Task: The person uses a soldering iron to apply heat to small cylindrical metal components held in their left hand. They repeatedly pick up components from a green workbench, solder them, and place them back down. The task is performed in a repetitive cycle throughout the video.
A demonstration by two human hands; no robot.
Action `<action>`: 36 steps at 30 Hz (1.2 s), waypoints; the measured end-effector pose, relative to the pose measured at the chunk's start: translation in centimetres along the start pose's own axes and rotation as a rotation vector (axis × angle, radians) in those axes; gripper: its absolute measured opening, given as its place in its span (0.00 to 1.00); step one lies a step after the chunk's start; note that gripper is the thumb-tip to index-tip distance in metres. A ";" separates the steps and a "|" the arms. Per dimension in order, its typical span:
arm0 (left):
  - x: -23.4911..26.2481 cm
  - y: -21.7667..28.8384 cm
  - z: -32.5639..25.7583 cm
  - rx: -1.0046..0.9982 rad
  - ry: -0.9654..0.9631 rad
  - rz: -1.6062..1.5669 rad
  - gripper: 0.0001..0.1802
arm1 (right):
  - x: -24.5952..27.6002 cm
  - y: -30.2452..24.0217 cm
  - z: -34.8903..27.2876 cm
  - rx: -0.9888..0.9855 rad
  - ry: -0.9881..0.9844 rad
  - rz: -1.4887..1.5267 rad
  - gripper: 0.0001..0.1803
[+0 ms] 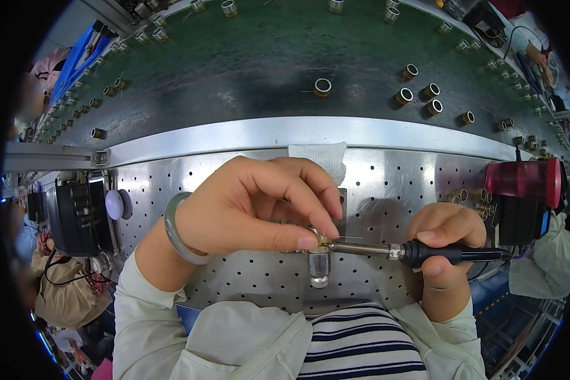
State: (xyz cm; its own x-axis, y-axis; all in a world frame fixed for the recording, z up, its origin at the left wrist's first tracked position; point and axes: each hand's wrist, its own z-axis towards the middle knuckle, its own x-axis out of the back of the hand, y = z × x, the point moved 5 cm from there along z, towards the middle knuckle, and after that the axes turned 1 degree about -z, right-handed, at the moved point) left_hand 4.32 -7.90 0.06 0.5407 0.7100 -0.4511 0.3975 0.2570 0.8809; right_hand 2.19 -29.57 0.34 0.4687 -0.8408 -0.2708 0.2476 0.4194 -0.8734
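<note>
My right hand (453, 231) is closed round the black handle of a soldering iron (367, 249), whose metal shaft points left. My left hand (234, 206), with a green bangle at the wrist, pinches a small brass-coloured part (323, 241) between thumb and forefinger; the fingertips hide much of it. The iron's tip meets or nearly meets that part, but I cannot tell which. Directly below it is a shiny metal cylinder (320, 266) with a rounded end. Thin wire shows beside the forefinger.
Beyond the perforated metal bench (259, 278) runs a green belt (234, 69) carrying several metal rings (322, 87). A white cloth (329, 158) lies at the bench's back edge. More rings (467, 196) stand at right by a red container (522, 180). A black device (76, 215) sits left.
</note>
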 end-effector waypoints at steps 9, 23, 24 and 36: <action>0.6 -0.4 0.0 -0.060 -0.012 -0.047 0.09 | -0.1 -0.5 0.3 0.094 -0.098 -0.104 0.18; 0.6 0.0 0.0 -0.141 -0.048 0.053 0.11 | -0.1 -0.8 0.4 0.065 -0.058 -0.166 0.18; 0.7 -0.1 0.0 -0.143 -0.057 0.046 0.11 | -0.1 -0.8 0.3 0.065 -0.051 -0.183 0.18; 1.0 -0.5 0.2 0.133 -0.056 -0.025 0.16 | -0.1 -1.1 0.8 0.110 -0.167 -0.245 0.17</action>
State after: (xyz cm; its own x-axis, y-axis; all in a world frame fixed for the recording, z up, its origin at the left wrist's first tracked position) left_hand 4.76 -7.48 -0.86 0.5687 0.6656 -0.4833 0.5039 0.1826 0.8443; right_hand 2.58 -29.71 1.63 0.5144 -0.8573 0.0200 0.4559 0.2536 -0.8531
